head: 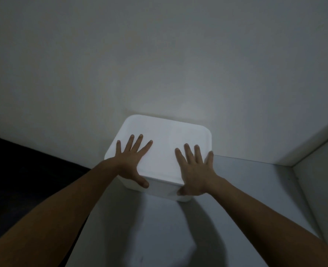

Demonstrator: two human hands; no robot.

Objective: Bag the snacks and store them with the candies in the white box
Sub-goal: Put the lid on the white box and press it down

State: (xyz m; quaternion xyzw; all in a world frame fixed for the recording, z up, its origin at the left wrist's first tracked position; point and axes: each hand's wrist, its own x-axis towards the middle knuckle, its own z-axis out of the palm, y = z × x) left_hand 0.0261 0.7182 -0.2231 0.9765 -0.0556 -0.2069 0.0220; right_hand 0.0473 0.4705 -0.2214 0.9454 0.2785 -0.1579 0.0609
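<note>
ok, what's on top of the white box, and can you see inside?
Both hands lie flat on the white box: left hand and right hand, fingers spread on its lid, thumbs over the front edge. The lid is on, so the contents are hidden; no snacks or candies visible.

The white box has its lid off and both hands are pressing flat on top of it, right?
Not quite. The head view shows the white box with its lid on, not off. The left hand and right hand do press flat on top of it, fingers spread, thumbs over the near edge.
</note>
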